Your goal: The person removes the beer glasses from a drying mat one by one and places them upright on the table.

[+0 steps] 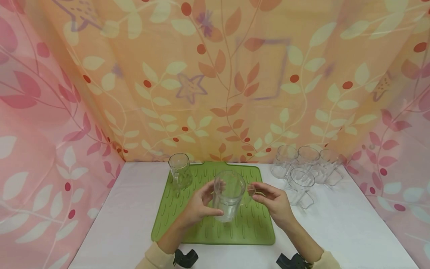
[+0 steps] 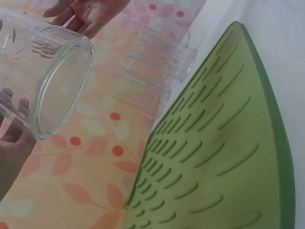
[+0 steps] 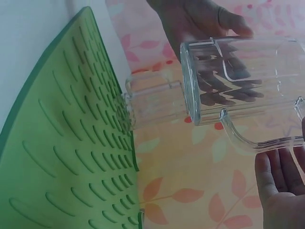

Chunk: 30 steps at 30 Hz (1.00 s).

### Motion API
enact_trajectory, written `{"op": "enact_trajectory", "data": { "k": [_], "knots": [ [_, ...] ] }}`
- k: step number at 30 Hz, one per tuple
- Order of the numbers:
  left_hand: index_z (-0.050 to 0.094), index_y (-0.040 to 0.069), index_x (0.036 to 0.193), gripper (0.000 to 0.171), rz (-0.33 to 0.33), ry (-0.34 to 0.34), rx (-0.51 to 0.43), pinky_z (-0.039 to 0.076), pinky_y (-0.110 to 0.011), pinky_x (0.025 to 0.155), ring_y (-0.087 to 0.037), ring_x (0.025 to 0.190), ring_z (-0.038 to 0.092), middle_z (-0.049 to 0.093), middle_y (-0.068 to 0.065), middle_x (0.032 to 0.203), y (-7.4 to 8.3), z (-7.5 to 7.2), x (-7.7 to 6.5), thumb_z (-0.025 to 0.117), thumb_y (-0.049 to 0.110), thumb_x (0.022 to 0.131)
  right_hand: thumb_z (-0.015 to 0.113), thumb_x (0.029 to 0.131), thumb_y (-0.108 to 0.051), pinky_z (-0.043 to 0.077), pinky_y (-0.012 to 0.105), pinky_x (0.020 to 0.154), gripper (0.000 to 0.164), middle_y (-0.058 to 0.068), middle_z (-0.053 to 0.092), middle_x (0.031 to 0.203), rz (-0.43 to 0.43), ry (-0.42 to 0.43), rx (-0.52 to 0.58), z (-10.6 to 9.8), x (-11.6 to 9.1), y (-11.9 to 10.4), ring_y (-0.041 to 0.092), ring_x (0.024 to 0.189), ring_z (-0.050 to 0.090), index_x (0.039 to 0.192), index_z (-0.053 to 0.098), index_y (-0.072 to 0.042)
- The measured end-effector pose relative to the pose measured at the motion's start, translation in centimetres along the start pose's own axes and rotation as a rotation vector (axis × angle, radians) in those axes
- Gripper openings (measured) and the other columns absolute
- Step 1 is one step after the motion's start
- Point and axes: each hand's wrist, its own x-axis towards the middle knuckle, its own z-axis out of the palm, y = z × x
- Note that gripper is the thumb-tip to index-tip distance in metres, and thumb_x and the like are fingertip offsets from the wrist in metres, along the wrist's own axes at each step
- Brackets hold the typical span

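A clear glass mug (image 1: 229, 198) is held up over the green ridged drying mat (image 1: 215, 236), its base tilted toward the mat. My left hand (image 1: 200, 204) grips the body from the left, fingers behind the glass and thumb in front. On the other side my right hand (image 1: 273, 203) pinches the mug's handle (image 3: 257, 142) between thumb and fingers. The right wrist view shows the left fingers through the glass. In the left wrist view the round base (image 2: 64, 90) faces the camera. Another glass mug (image 1: 180, 172) stands on the mat's back left corner.
Several more clear glass mugs (image 1: 301, 179) stand close together on the white tabletop (image 1: 339, 228), right of the mat, handles toward the front right. A patterned curtain (image 1: 215, 82) closes off the back, with pink patterned cloth (image 1: 37, 157) along both sides.
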Motion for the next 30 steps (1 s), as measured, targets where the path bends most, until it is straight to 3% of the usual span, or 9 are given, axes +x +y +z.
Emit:
{"op": "enact_trajectory", "data": {
  "k": [8, 16, 25, 30],
  "knots": [
    [0.034, 0.002, 0.138, 0.081, 0.038, -0.017, -0.041, 0.033, -0.029, 0.105, -0.043, 0.126, 0.034, 0.037, -0.027, 0.135, -0.16, 0.15, -0.07, 0.077, 0.001, 0.069, 0.055, 0.082, 0.014, 0.053, 0.025, 0.078, 0.033, 0.003, 0.065, 0.108, 0.016, 0.016, 0.029, 0.21, -0.08, -0.01, 0.015, 0.099, 0.061, 0.115, 0.056, 0.011],
    [0.035, 0.003, 0.138, 0.082, 0.013, -0.015, -0.058, 0.032, -0.029, 0.106, -0.03, 0.127, 0.039, 0.037, -0.027, 0.136, -0.16, 0.21, -0.1, 0.077, 0.001, 0.067, 0.054, 0.084, 0.012, 0.054, 0.03, 0.078, 0.029, 0.004, 0.066, 0.106, 0.001, -0.019, -0.006, 0.19, 0.01, 0.08, 0.019, 0.098, 0.063, 0.112, 0.057, 0.012],
    [0.036, 0.0, 0.136, 0.08, 0.045, -0.034, -0.064, 0.032, -0.032, 0.106, -0.033, 0.126, 0.038, 0.038, -0.027, 0.134, -0.63, 0.01, -0.19, 0.076, -0.003, 0.067, 0.054, 0.085, 0.01, 0.054, 0.031, 0.077, 0.025, 0.004, 0.067, 0.104, 0.021, -0.065, -0.065, 0.06, -0.03, -0.1, 0.018, 0.096, 0.064, 0.109, 0.058, 0.012],
    [0.035, 0.002, 0.137, 0.08, 0.028, -0.049, -0.05, 0.031, -0.033, 0.107, -0.034, 0.127, 0.038, 0.04, -0.025, 0.135, -0.66, -0.03, -0.28, 0.075, -0.004, 0.068, 0.054, 0.084, 0.012, 0.054, 0.032, 0.078, 0.026, 0.009, 0.066, 0.105, 0.001, -0.116, -0.067, -0.14, 0.01, -0.16, 0.02, 0.096, 0.064, 0.109, 0.056, 0.016]
  ]
}}
